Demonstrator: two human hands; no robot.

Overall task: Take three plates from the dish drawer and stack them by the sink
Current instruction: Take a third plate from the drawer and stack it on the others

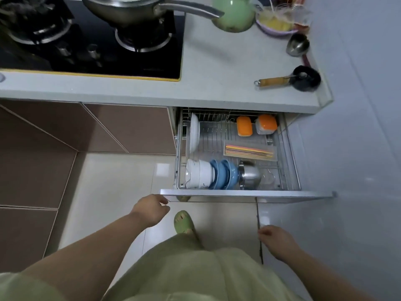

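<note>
White plates [194, 132] stand in open drawer [238, 193].

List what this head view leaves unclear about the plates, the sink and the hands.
- Plates: they stand edge-on at the drawer's left, overlapping, so their number is unclear.
- Sink: outside the frame.
- Left hand: at the drawer front's corner; contact unclear.
- Right hand: blurred, fingers indistinct.

The person wears loose pale-green trousers [195, 268] of soft, plain fabric and a matching pale-green rubber slipper [183, 221] with small cut-out holes on its top. Both forearms are bare, with no sleeves, watch or rings visible.
</note>
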